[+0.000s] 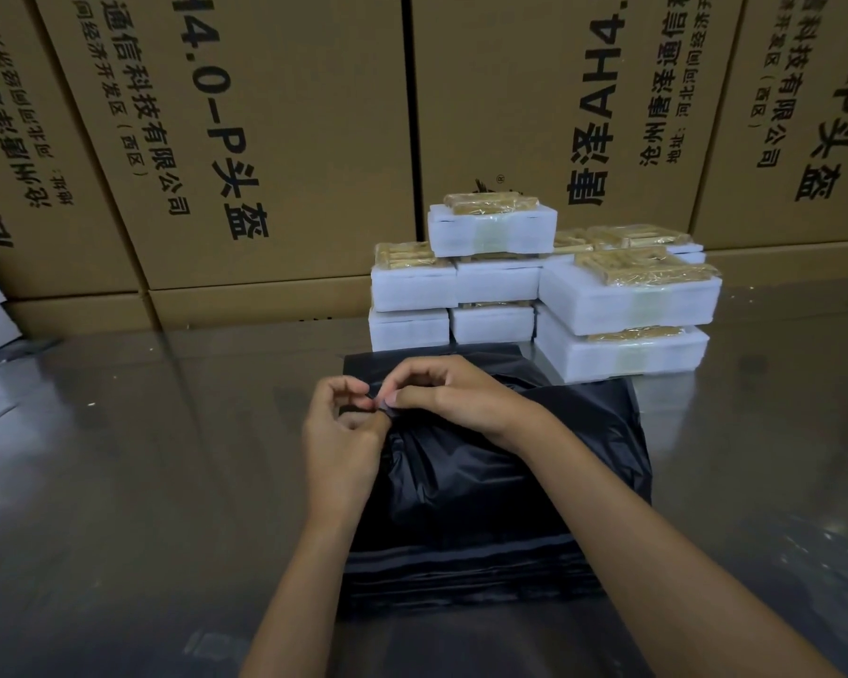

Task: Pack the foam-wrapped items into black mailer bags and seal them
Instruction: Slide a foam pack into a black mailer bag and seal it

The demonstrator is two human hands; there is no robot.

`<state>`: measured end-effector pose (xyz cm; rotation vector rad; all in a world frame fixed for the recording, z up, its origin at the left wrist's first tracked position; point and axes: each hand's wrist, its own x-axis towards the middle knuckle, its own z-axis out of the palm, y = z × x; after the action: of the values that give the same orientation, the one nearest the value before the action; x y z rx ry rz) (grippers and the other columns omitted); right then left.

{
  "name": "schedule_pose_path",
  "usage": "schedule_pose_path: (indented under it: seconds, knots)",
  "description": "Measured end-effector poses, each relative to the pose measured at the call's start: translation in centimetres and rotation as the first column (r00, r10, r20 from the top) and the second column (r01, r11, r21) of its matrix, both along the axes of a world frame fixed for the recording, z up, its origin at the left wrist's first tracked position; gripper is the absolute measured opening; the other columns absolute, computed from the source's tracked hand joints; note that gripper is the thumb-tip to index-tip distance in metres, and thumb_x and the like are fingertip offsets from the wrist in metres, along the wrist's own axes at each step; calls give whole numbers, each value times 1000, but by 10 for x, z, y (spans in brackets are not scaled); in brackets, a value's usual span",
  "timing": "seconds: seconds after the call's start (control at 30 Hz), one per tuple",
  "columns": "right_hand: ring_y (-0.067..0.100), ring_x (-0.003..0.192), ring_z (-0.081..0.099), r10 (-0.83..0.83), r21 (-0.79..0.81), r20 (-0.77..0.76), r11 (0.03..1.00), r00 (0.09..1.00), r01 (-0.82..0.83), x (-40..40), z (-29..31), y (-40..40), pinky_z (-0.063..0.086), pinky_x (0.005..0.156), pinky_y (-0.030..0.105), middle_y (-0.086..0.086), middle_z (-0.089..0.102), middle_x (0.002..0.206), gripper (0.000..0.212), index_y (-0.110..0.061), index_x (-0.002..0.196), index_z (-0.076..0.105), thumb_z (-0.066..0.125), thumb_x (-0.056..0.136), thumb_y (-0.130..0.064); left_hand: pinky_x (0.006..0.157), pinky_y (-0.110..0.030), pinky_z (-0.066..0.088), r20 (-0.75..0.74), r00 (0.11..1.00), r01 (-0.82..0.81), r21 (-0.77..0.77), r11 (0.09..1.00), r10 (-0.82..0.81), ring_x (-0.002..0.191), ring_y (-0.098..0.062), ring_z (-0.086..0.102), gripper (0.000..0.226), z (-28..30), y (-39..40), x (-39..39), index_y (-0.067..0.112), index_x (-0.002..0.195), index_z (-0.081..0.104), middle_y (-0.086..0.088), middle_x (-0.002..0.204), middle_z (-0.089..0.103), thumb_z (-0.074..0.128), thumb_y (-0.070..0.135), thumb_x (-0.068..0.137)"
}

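At the near middle of the grey desk point(118, 482) lay a filled black mailer bag point(500, 482) on a flat pile of more black bags point(461, 574). Both hands met over its far left corner. Left hand point(343, 433): fingers curled, thumb and forefinger pinching a small strip at the bag's edge. Right hand point(451, 389): reached across the bag from the right, fingertips nipping the same spot, wrist resting on the plastic. Just behind the bag stood stacked white foam-wrapped items point(539, 281), each topped with a yellowish packet. Large printed cardboard boxes point(275, 139) walled the back.
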<state>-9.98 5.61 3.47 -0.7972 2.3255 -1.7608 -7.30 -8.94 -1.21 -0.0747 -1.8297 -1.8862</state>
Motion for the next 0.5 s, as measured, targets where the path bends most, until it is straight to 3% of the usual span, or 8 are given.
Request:
schedule_pose_path:
  seconds: [0.2,0.37,0.5]
  knots:
    - [10,91,66,-95,-25,49,995,994,96,-1,2,-6,49,98,29,-1,73,89,12,-16,84,73,67,91,-8,55,-15,44,-33,999,16,-56,998,-18,57,-7,55,25,3,-1,2,19,85,59,12,73,62,74,0,81]
    - [10,96,65,-256,-13,68,966,964,257,-2,2,-14,48,87,17,5,73,101,8,-15,92,71,64,95,-14,59,-11,46,-51,997,46,-73,996,-49,61,-5,57,20,6,-1,4,16,82,61,3,77,66,73,-1,84]
    - [13,99,67,-354,-68,94,930,931,361,-5,2,-16,46,76,12,4,74,103,12,-20,84,68,64,94,-15,62,-10,46,-37,999,37,-30,999,-39,64,-3,58,19,6,-4,2,17,86,62,3,77,65,72,1,85]
